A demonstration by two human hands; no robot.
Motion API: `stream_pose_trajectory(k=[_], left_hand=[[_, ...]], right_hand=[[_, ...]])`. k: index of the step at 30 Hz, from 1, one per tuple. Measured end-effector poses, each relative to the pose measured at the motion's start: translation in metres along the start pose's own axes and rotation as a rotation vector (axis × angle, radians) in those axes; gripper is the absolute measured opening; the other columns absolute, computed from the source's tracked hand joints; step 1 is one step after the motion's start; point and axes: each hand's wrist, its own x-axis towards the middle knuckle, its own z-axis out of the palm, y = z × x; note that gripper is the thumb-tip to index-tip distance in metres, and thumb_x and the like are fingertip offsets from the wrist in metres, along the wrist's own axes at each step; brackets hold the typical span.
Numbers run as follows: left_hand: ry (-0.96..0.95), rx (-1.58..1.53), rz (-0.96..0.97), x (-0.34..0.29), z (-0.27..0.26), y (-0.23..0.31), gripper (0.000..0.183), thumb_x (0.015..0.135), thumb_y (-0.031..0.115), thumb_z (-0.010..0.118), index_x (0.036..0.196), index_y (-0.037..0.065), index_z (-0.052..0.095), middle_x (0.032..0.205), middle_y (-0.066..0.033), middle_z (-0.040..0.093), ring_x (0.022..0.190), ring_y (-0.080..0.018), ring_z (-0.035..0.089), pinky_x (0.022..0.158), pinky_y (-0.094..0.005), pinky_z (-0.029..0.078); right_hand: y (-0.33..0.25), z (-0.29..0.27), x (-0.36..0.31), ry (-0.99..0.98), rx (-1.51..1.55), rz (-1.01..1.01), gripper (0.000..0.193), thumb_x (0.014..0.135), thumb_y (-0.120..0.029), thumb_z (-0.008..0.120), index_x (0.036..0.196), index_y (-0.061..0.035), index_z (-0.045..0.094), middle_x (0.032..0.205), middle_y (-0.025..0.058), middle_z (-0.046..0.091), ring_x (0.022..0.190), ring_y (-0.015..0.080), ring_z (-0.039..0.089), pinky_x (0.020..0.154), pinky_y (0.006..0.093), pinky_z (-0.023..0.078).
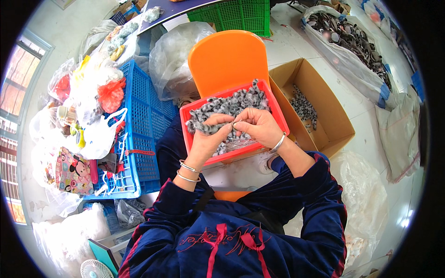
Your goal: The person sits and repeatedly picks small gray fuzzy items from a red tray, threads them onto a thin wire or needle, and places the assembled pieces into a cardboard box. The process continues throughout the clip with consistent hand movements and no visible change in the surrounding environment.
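Over a red plastic tub (281, 113) my two hands meet, fingertips almost touching. My left hand (214, 134) is closed around a grey-and-black fluffy plush piece (197, 126), one end of which sticks out past the fingers. A pinch of thumb and forefinger closes my right hand (258, 126) at the same spot; whatever lies between those fingertips is too small to make out. Many similar speckled plush pieces (245, 99) fill the tub beneath. Clear plastic film (238, 144) shows at the tub's near side, below my hands.
The tub rests before an orange chair (227, 55). To its right, a cardboard box (331, 116) holds more plush pieces. On the left, blue crates (139, 125) carry bags. A green crate (243, 16) and a sack of dark flat pieces (350, 39) stand farther back.
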Motion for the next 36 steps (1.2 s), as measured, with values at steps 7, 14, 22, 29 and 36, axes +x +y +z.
stream_pose_trajectory(k=[7, 14, 22, 29, 36], left_hand=[[0.012, 0.059, -0.011, -0.003, 0.01, 0.009, 0.027, 0.088, 0.008, 0.065, 0.113, -0.001, 0.066, 0.094, -0.0031, 0.063, 0.072, -0.0082, 0.058, 0.064, -0.0238, 0.049], [0.041, -0.13, -0.14, -0.004, 0.004, 0.007, 0.026, 0.087, 0.007, 0.066, 0.111, -0.002, 0.066, 0.092, -0.0029, 0.063, 0.073, -0.0071, 0.055, 0.066, -0.0224, 0.047], [0.132, -0.001, -0.125, -0.007, 0.009, 0.008, 0.02, 0.089, 0.009, 0.067, 0.106, -0.002, 0.067, 0.078, -0.0034, 0.063, 0.069, -0.0063, 0.055, 0.063, -0.0216, 0.046], [0.113, -0.319, -0.169, -0.004, 0.005, 0.002, 0.026, 0.091, 0.006, 0.062, 0.113, -0.007, 0.062, 0.078, -0.0049, 0.062, 0.067, -0.0092, 0.055, 0.061, -0.023, 0.047], [0.105, -0.359, -0.147, -0.006, 0.004, -0.001, 0.028, 0.089, 0.005, 0.065, 0.113, -0.008, 0.063, 0.075, -0.0039, 0.061, 0.064, -0.0094, 0.054, 0.06, -0.0238, 0.046]], right_hand=[[0.008, 0.0, 0.001, -0.03, -0.007, -0.033, 0.011, 0.092, -0.011, 0.063, 0.092, -0.0019, 0.055, 0.078, 0.0027, 0.062, 0.071, 0.0072, 0.059, 0.064, 0.0217, 0.047], [0.013, -0.002, 0.005, -0.032, -0.092, -0.108, 0.011, 0.096, -0.017, 0.058, 0.094, -0.0068, 0.055, 0.074, 0.0005, 0.062, 0.058, 0.0016, 0.044, 0.051, 0.0191, 0.036], [0.007, -0.014, 0.001, -0.028, 0.189, -0.026, 0.013, 0.098, -0.014, 0.053, 0.092, -0.0035, 0.058, 0.08, 0.0013, 0.056, 0.065, 0.0075, 0.05, 0.064, 0.0205, 0.044], [-0.009, -0.018, -0.001, 0.167, -0.143, -0.316, 0.018, 0.098, -0.01, 0.053, 0.102, 0.0014, 0.066, 0.094, 0.0016, 0.057, 0.073, 0.0085, 0.053, 0.067, 0.0193, 0.044], [-0.01, -0.004, -0.006, 0.108, 0.023, -0.289, 0.014, 0.096, -0.004, 0.055, 0.102, 0.0049, 0.064, 0.095, 0.0074, 0.063, 0.091, 0.0185, 0.068, 0.077, 0.0263, 0.054]])
